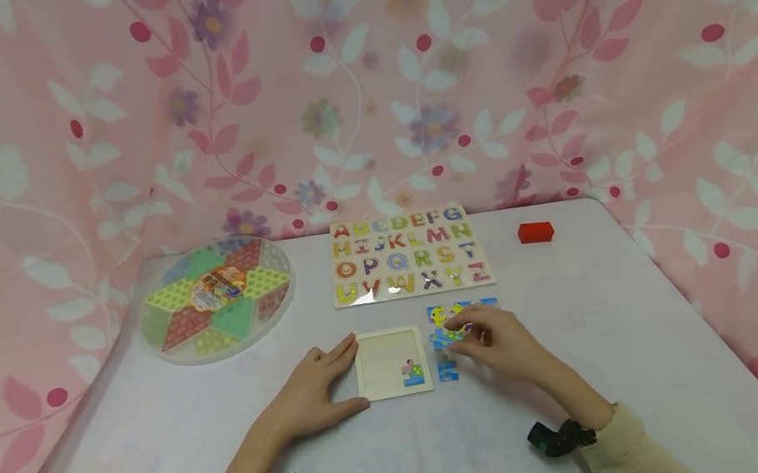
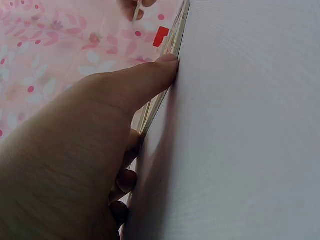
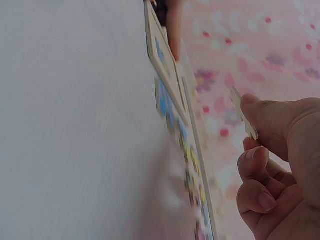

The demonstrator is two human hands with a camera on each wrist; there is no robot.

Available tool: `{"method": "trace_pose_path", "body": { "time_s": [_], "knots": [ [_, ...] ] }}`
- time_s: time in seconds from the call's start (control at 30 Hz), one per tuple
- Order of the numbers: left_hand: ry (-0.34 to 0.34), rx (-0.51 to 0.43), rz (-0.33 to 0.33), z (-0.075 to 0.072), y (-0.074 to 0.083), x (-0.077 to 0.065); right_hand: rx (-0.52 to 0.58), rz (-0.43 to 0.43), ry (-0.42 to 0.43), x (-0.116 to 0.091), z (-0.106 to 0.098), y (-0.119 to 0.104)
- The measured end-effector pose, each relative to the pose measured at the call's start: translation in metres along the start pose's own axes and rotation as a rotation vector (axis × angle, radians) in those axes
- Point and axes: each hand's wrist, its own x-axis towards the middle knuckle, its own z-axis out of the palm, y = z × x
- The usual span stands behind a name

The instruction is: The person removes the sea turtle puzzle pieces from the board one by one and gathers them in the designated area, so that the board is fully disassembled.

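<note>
A square wooden puzzle tray (image 1: 395, 393) lies on the table, with one jigsaw piece (image 1: 414, 374) in its lower right corner. My left hand (image 1: 315, 390) rests along the tray's left side, its fairly straight fingers at the upper left corner and its thumb at the lower left one. My right hand (image 1: 500, 343) pinches a thin puzzle piece (image 3: 244, 117) between thumb and fingertips, raised over the loose pieces. In the right wrist view that piece shows edge-on. Loose blue and yellow pieces (image 1: 448, 374) lie right of the tray, partly hidden under the right hand.
An alphabet board (image 1: 409, 255) lies behind the tray. At the back left is a round Chinese checkers board (image 1: 217, 300). A red block (image 1: 536, 232) sits at the back right. A floral curtain (image 1: 356, 105) hangs behind the white table (image 1: 419, 466).
</note>
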Motion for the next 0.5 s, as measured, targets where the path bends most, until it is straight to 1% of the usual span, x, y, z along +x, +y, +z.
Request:
{"method": "trace_pose_path", "body": {
  "time_s": [0.13, 0.23, 0.33, 0.5],
  "knots": [
    [0.005, 0.008, -0.006, -0.001, -0.003, 0.001, -0.022, 0.05, 0.071, -0.018, -0.016, 0.015],
    [0.004, 0.002, -0.002, -0.001, -0.005, 0.001, -0.031, 0.083, 0.088, -0.032, -0.02, 0.023],
    [-0.001, -0.008, 0.001, 0.0, -0.004, 0.001, -0.041, 0.103, 0.063, -0.041, -0.017, 0.028],
    [-0.009, -0.004, 0.002, 0.002, -0.003, 0.002, -0.032, 0.097, -0.003, -0.046, -0.009, 0.033]
  ]
}}
